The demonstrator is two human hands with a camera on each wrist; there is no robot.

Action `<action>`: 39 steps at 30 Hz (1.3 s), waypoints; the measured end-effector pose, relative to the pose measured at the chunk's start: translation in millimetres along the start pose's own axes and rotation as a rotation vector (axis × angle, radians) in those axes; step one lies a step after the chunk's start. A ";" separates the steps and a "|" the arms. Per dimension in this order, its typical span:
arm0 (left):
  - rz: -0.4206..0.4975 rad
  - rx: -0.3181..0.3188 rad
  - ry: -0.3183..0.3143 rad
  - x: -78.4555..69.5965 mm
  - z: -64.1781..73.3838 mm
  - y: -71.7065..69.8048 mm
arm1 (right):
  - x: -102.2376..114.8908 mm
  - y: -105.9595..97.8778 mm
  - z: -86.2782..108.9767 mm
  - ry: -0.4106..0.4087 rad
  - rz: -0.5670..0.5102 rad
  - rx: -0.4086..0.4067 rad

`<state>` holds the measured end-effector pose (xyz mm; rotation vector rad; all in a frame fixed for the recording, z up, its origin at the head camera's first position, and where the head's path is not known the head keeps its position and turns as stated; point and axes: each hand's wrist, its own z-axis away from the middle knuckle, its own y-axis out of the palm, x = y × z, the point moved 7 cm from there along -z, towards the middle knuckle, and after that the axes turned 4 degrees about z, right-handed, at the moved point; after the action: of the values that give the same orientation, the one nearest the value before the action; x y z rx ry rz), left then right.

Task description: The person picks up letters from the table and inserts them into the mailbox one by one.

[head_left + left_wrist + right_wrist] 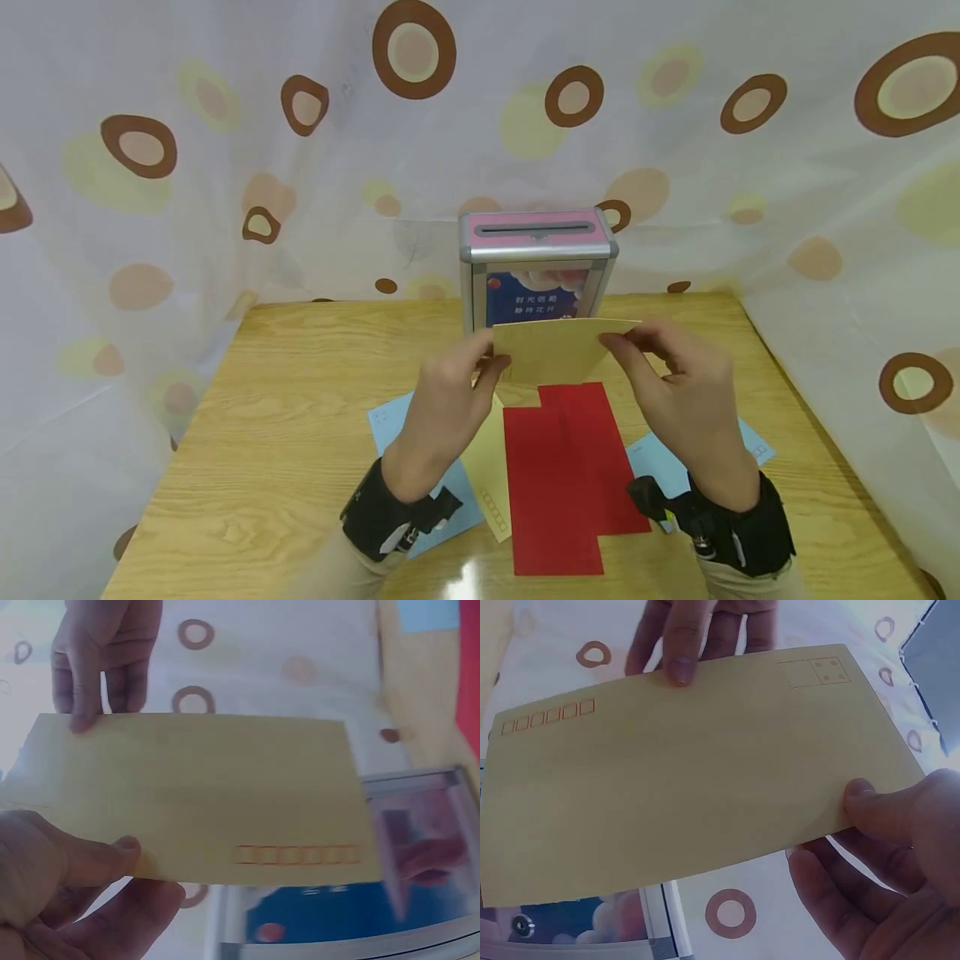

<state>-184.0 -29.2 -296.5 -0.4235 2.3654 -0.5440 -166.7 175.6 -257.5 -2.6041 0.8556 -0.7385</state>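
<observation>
Envelope [555,354], tan, held taut-flat — left hand [453,392] pinching one long edge, right hand [686,379] the opposite one, thumbs on the printed face. It is raised above red papers [555,483], before a box [538,283]. Right wrist view shows the stamp squares [814,673] best; only the head view shows the box's top slot [536,227]. Table [255,458] runs wider leftward — right edge nearer.

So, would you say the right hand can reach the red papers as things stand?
Probably not yet: the right hand pinches the tan envelope alongside the left hand. Were that grip freed, the red papers on the table seem reachable, nothing visible lying atop them.
</observation>
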 end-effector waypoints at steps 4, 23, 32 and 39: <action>-0.031 -0.051 0.117 -17.3 -22.9 -17.8 | 6.4 -4.1 -15.1 -0.033 0.005 -0.016; -0.035 -0.192 0.473 -63.3 -82.9 -59.6 | 28.5 -36.0 -83.7 -0.109 -0.077 -0.216; -0.035 -0.195 0.575 -53.2 -98.8 -55.6 | 26.6 -35.2 -96.0 -0.121 -0.093 -0.238; -0.077 -0.167 0.602 -37.6 -104.2 -49.5 | 28.1 -27.3 -103.2 -0.135 -0.192 -0.223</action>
<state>-218.7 -27.5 -180.3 -0.4767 2.9971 -0.5693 -192.1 167.1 -150.4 -2.9275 0.6902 -0.5331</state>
